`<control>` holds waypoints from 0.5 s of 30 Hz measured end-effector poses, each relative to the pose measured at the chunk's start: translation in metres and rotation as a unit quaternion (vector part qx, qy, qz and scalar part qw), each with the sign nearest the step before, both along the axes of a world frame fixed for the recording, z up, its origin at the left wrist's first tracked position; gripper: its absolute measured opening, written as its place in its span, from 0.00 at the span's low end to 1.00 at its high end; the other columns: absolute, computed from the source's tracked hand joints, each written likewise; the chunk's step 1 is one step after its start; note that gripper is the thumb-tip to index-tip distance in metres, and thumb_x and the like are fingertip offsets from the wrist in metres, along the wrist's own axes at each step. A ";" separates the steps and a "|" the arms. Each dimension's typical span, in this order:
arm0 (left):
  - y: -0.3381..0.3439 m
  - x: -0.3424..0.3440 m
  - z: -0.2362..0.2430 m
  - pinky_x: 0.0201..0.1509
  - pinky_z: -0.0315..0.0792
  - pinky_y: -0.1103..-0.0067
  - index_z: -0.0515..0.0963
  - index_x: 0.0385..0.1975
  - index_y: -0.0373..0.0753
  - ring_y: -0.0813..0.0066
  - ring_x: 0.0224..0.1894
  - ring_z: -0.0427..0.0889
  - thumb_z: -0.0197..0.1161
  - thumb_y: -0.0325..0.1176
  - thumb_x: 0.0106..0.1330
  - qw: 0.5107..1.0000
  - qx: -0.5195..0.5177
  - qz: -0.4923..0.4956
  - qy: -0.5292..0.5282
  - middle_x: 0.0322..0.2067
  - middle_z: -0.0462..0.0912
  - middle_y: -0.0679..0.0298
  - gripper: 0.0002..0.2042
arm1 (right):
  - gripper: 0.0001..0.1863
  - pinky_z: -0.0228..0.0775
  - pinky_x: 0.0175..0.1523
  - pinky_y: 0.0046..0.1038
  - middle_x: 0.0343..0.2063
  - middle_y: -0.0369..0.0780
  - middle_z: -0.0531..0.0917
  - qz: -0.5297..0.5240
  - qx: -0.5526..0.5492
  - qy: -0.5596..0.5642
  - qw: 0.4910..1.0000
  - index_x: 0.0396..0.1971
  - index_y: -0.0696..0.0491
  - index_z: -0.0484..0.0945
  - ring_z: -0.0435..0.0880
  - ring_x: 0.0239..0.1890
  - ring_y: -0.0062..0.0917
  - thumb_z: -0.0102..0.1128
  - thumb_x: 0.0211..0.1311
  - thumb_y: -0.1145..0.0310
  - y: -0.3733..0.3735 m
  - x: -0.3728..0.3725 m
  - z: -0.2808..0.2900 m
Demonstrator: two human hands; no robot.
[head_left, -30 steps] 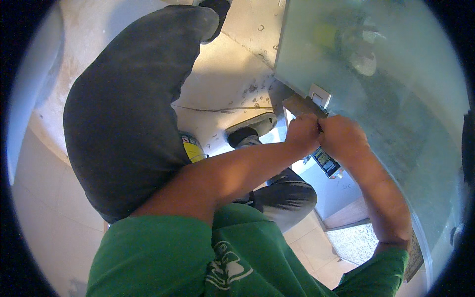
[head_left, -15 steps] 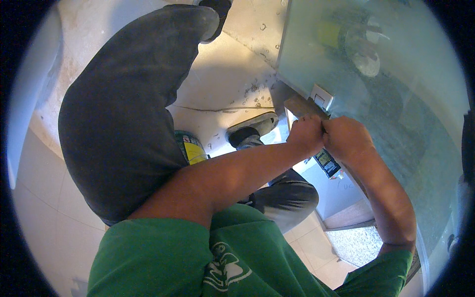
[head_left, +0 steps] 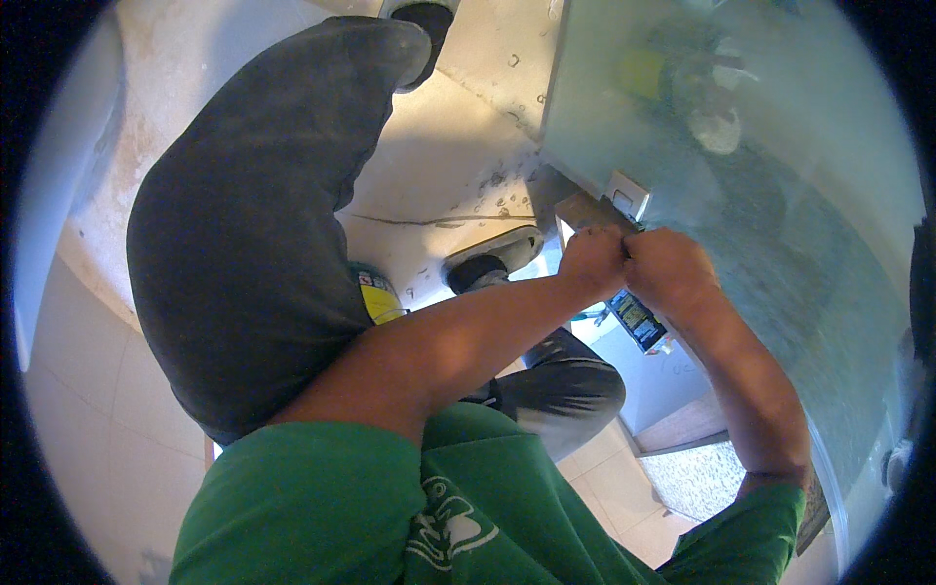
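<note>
My left hand (head_left: 593, 263) and my right hand (head_left: 673, 269) meet at the edge of a large greenish glass panel (head_left: 780, 263). Both are closed, fingers bent, pressed nearly against each other. Something small and dark shows between them, too hidden to name. Just beyond my fingers run a brownish strip (head_left: 581, 209) and a small white square plate (head_left: 628, 195) beside the panel edge. Below my hands, a dark box with printed labels (head_left: 638, 320) rests near a pale surface (head_left: 658, 375).
A tub with a yellow label (head_left: 378, 294) stands on the floor beside my bent leg (head_left: 244, 234). My other foot, in a sandal (head_left: 499, 255), rests on the stained floor (head_left: 439, 156). A speckled slab (head_left: 694, 482) lies at lower right.
My hands stay together at the panel edge, appearing slightly further left in the picture. The surroundings shift slightly too; no grip visibly changes.
</note>
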State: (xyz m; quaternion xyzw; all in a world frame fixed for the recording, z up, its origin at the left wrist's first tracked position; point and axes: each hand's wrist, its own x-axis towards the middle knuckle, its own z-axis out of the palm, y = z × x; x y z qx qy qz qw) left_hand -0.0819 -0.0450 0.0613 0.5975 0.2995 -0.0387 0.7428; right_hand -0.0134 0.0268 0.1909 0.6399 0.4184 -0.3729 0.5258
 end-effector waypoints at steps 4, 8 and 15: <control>-0.025 0.002 -0.030 0.52 0.80 0.55 0.81 0.37 0.32 0.42 0.48 0.85 0.66 0.35 0.57 0.998 0.048 0.049 0.001 0.39 0.85 0.42 0.13 | 0.13 0.81 0.51 0.45 0.39 0.50 0.89 -0.016 0.039 0.001 0.999 0.38 0.54 0.88 0.89 0.44 0.46 0.57 0.61 0.66 -0.022 -0.003 -0.020; -0.028 -0.007 -0.041 0.52 0.80 0.55 0.82 0.37 0.32 0.41 0.47 0.85 0.67 0.36 0.56 0.998 0.055 0.032 0.010 0.40 0.84 0.42 0.14 | 0.14 0.80 0.52 0.48 0.39 0.51 0.88 -0.033 0.029 0.010 0.999 0.39 0.52 0.87 0.88 0.44 0.48 0.57 0.60 0.64 -0.029 -0.002 -0.036; -0.008 0.003 0.007 0.50 0.82 0.57 0.83 0.34 0.32 0.44 0.45 0.87 0.65 0.37 0.57 0.999 0.008 0.024 0.041 0.39 0.86 0.42 0.13 | 0.13 0.82 0.49 0.47 0.37 0.51 0.89 -0.001 -0.003 0.027 1.000 0.36 0.56 0.89 0.90 0.41 0.47 0.59 0.59 0.67 0.006 0.004 0.001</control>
